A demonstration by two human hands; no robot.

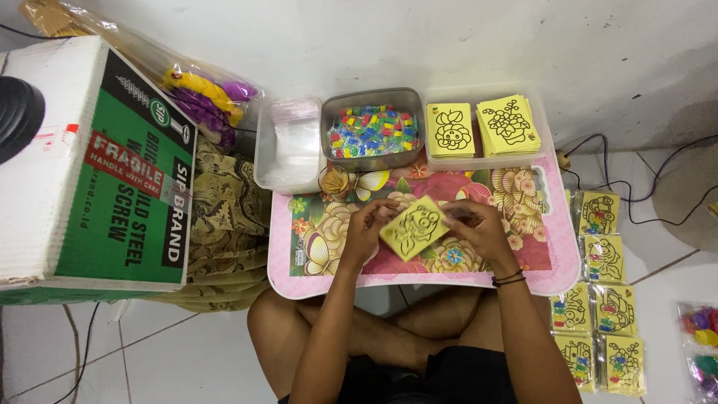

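We hold the yellow card (413, 227) between both hands over the middle of the flowered pink table (553, 269). Our left hand (366, 228) is curled closed on the card's left edge, thumb on top and fingers tucked beneath. Our right hand (479, 227) is pinched shut at the card's right corner; whether something thin also sits between those fingertips is too small to tell. The card is tilted, printed side up, and lifted off the table top.

To do this handling well, we judge that the grip should stay at the edges so the black outline drawing keeps clean, and that the left hand should brace the card flat while the right works at the corner with fingertips alone, so the thin sheet does not crease.

Moving outward, a small round cup of sticks (336, 179) stands just beyond our left hand. Behind it lie a clear tray of plastic sleeves (288, 142), a grey tub of coloured packets (372, 132), and a clear tray holding two stacks of yellow cards (482, 126). On the floor to our right, finished packs (598, 295) lie in two columns. A large cardboard box (90, 164) sits well apart on our left.
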